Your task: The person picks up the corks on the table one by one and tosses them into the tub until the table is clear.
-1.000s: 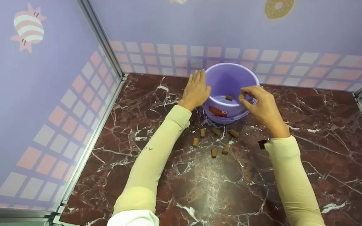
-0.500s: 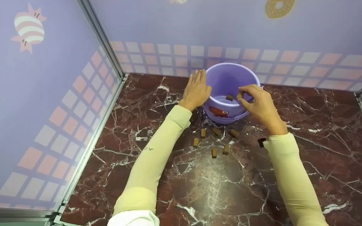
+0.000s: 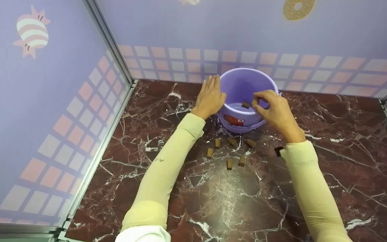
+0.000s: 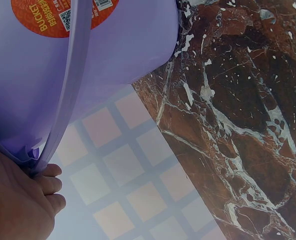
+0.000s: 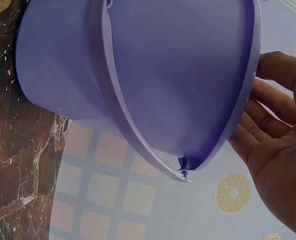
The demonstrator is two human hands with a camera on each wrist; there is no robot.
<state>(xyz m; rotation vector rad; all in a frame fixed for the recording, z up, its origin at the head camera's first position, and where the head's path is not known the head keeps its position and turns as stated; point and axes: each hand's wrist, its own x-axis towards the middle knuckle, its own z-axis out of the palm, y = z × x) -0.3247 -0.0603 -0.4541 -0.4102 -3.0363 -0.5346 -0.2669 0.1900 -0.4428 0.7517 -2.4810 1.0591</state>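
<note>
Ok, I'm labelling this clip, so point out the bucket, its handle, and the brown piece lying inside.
Bucket [image 3: 244, 84]: head view, inner back wall.
Handle [image 4: 76, 60]: left wrist view, along its curved strip.
Brown piece [image 3: 245, 105]: head view, its visible middle.

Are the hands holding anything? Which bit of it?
The right hand pinches a small brown piece; which part is too small to tell. The left hand touches the bucket's rim.

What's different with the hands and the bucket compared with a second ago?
The right hand has edged leftward, its pinched brown piece nearing another piece inside the bucket. Nothing was released. The left hand stays against the bucket; six loose pieces stay put.
</note>
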